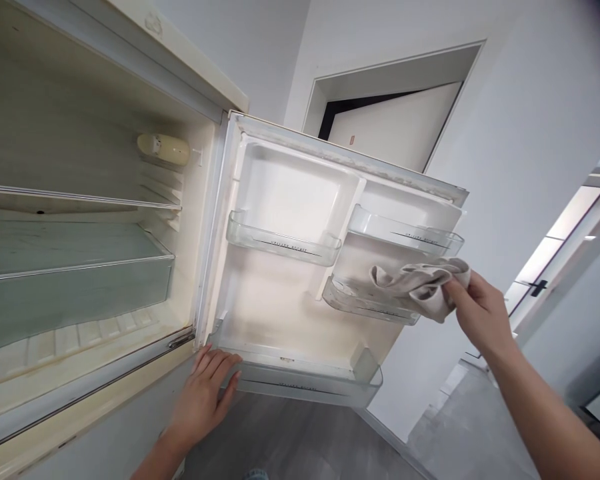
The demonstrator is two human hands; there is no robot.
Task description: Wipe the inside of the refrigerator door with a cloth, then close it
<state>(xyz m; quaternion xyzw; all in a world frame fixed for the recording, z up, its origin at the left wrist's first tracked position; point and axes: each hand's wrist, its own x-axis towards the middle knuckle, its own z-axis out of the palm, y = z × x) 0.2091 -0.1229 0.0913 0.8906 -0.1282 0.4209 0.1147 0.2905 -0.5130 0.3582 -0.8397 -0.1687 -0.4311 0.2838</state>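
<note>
A light grey cloth (pixel 420 283) hangs bunched from my right hand (pixel 480 313), whose fingers are closed on its right end. The cloth's left part overlaps the middle clear door bin (pixel 360 303) on the fridge door's right side. My left hand (pixel 207 393) is at the left end of the bottom clear door bin (pixel 305 387), with its fingers bent over the rim and the thumb along the front. Its fingertips are partly hidden. The fridge door (pixel 280 293) stands wide open.
Left of the door is the fridge interior, with a glass shelf (pixel 80 195), a clear drawer (pixel 75 300) and a lamp cover (pixel 164 148). Two upper door bins hold no visible items. Behind stand a white wall (pixel 520 133) and a doorway with a tilted-looking door (pixel 395 127).
</note>
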